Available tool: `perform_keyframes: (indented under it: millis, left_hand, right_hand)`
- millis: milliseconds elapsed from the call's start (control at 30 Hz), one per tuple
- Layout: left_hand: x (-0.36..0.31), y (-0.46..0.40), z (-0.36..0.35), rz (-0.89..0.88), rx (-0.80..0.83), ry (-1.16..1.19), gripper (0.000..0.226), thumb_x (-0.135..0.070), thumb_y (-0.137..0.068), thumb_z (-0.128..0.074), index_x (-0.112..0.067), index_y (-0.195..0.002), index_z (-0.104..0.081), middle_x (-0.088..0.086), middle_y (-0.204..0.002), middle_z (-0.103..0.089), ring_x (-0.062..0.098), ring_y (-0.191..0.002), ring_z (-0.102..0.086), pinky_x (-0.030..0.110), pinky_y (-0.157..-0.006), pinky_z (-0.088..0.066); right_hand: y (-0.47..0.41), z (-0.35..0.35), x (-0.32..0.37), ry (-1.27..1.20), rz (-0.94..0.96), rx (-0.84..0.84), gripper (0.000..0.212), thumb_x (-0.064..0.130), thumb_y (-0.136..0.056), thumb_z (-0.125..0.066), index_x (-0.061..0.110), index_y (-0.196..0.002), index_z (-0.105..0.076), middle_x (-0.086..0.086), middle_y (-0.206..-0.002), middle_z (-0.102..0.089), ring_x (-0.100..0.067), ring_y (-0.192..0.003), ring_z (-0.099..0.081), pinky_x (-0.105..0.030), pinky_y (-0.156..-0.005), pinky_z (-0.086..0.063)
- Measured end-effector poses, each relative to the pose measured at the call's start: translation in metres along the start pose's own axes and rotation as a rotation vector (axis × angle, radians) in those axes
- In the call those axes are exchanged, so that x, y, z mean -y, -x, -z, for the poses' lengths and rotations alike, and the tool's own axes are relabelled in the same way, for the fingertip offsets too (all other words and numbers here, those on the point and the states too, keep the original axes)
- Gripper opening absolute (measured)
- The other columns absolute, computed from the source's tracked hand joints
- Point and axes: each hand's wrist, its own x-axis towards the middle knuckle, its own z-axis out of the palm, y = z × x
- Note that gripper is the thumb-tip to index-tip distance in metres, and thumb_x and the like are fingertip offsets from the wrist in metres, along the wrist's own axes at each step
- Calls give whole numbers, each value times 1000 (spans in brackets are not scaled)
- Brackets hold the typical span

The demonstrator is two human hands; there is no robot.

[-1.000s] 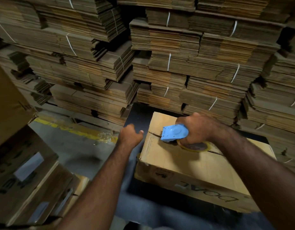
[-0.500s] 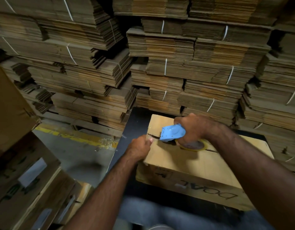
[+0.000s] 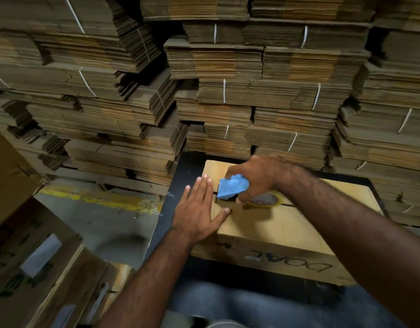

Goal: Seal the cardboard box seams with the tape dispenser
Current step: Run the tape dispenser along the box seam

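A closed cardboard box [image 3: 282, 230] lies on a black table, its top seam running left to right. My right hand [image 3: 258, 176] grips a blue tape dispenser [image 3: 232, 187] holding a tape roll [image 3: 268, 201], set on the seam near the box's left end. My left hand [image 3: 199, 209] lies flat with straight fingers over the box's left edge, just left of the dispenser, thumb on the top face.
Tall stacks of strapped flat cardboard [image 3: 251, 95] fill the back and right. More boxes [image 3: 38, 268] stand at the lower left. The black table edge [image 3: 173, 185] borders a grey floor with a yellow line [image 3: 93, 197].
My left hand moved right from beside the box and opened flat onto the box's left edge. The dispenser stayed at the seam's left end.
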Motion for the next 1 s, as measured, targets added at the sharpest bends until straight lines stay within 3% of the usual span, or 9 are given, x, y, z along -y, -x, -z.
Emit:
perform_keyframes:
  millis: [133, 267, 400, 567, 800, 1000]
  left_hand:
    - [-2, 1, 5, 23, 8, -76, 94, -76, -88, -6, -12, -156, 5, 3, -164, 10, 16, -150, 9, 46, -122, -2]
    - [-1, 3, 7, 44, 17, -133, 92, -76, -89, -7, -15, -156, 5, -1, -165, 7, 15, -151, 4, 50, -120, 8]
    - [4, 0, 4, 27, 3, -140, 90, -76, -89, -9, -18, -157, 2, -2, -164, 5, 15, -151, 3, 50, -120, 9]
    - [0, 0, 6, 0, -41, -219, 88, -74, -92, -15, -14, -157, -9, 2, -164, -3, 16, -151, 3, 46, -120, 8]
    - [-30, 7, 4, -10, 38, -265, 90, -73, -93, -8, -8, -156, -3, 10, -163, 6, 23, -150, 13, 42, -121, 6]
    - [-48, 15, -1, -71, 35, -215, 86, -70, -95, -9, -9, -156, -10, 8, -164, -3, 16, -151, 4, 37, -123, 0]
  right_hand:
    - [2, -4, -7, -29, 21, -55, 71, 68, -74, -65, 49, -138, -41, 10, -115, -61, -16, -100, -53, -38, -82, -52]
    - [23, -16, -35, -93, 92, -93, 70, 61, -78, -64, 48, -142, -39, 18, -97, -56, -10, -84, -50, -34, -76, -54]
    - [45, -28, -67, -85, 46, -49, 73, 65, -75, -64, 51, -142, -38, 17, -103, -64, -9, -85, -54, -31, -77, -52]
    - [29, -26, -55, 0, 90, -20, 69, 63, -71, -62, 49, -137, -45, 10, -114, -63, -15, -100, -59, -33, -77, -49]
    - [22, -34, -57, 1, 115, -13, 69, 64, -68, -64, 47, -133, -49, 7, -111, -59, -16, -95, -56, -31, -72, -44]
    - [21, -35, -60, -17, 128, -1, 70, 66, -70, -65, 44, -134, -48, 6, -112, -57, -15, -95, -53, -32, -75, -47]
